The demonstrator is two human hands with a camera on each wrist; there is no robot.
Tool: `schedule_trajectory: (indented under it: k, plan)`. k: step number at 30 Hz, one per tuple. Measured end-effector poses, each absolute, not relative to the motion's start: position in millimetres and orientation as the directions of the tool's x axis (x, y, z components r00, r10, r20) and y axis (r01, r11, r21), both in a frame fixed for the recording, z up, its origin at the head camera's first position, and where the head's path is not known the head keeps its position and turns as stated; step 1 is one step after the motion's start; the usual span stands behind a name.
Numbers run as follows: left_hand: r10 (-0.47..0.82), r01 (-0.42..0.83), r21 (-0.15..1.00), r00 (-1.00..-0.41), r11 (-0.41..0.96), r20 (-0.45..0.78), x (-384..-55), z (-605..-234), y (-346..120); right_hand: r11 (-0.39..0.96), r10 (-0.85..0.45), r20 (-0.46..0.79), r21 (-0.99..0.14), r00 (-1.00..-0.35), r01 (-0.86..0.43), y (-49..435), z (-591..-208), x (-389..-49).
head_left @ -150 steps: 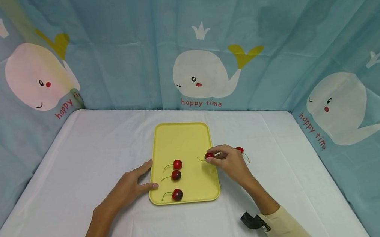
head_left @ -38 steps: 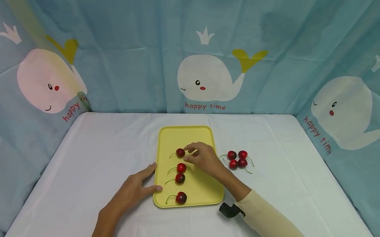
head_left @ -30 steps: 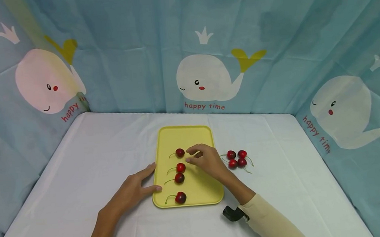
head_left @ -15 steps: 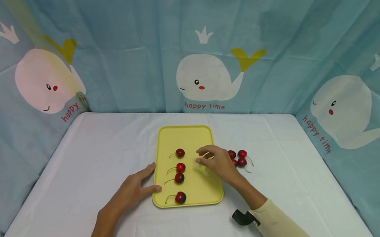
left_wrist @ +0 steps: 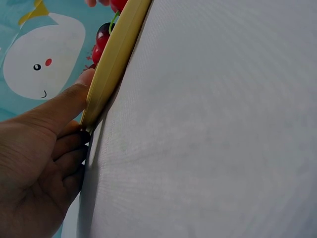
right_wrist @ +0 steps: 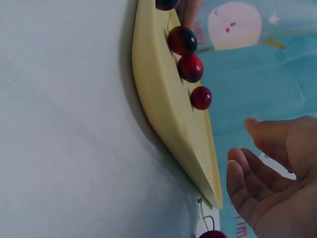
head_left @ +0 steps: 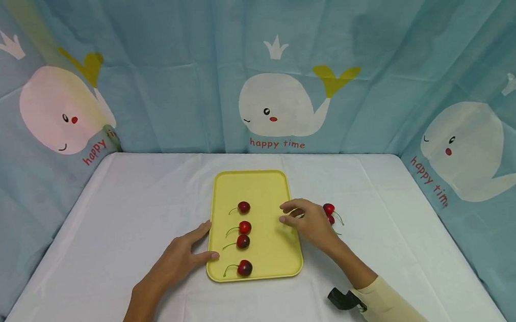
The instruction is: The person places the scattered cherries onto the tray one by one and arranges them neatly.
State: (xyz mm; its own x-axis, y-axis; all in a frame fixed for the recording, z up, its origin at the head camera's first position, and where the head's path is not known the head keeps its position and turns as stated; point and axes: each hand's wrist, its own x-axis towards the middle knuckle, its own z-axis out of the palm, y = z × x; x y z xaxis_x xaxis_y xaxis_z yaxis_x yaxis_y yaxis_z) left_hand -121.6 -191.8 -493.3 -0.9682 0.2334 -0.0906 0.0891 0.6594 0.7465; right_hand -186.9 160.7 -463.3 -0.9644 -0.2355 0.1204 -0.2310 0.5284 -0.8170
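A yellow tray lies on the white cloth, with several cherries in a rough column on its left half, stems pointing left. At the tray's left edge rests my left hand, thumb on the rim and fingers along the side; in the left wrist view the thumb touches the rim from above. My right hand hovers over the tray's right edge, thumb and fingertips apart with nothing between them. Beyond it, more cherries lie on the cloth, partly hidden by that hand.
White cloth covers the table around the tray. A blue curtain printed with whales surrounds the back and sides. In the right wrist view, a cherry with a green stem lies just outside the tray's edge.
Five seconds ago my right hand held a cherry over the tray's right side. That cherry now lies at the top of the column, and the hand has drawn back to the right. My left hand stays put.
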Motion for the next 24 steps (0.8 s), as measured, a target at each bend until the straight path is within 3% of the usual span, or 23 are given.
schedule_trajectory:
  k: [19,24]
  plan:
    - [0.234,0.098,0.754,-0.969,0.65,-0.075,-120,-493,-192,0.573,-0.17,0.135,-0.792,-0.976,-0.21,197,-461,-181]
    - [0.235,0.1,0.75,-0.969,0.654,-0.077,-121,-493,-192,0.53,-0.166,0.141,-0.822,-0.976,-0.209,209,-463,-180]
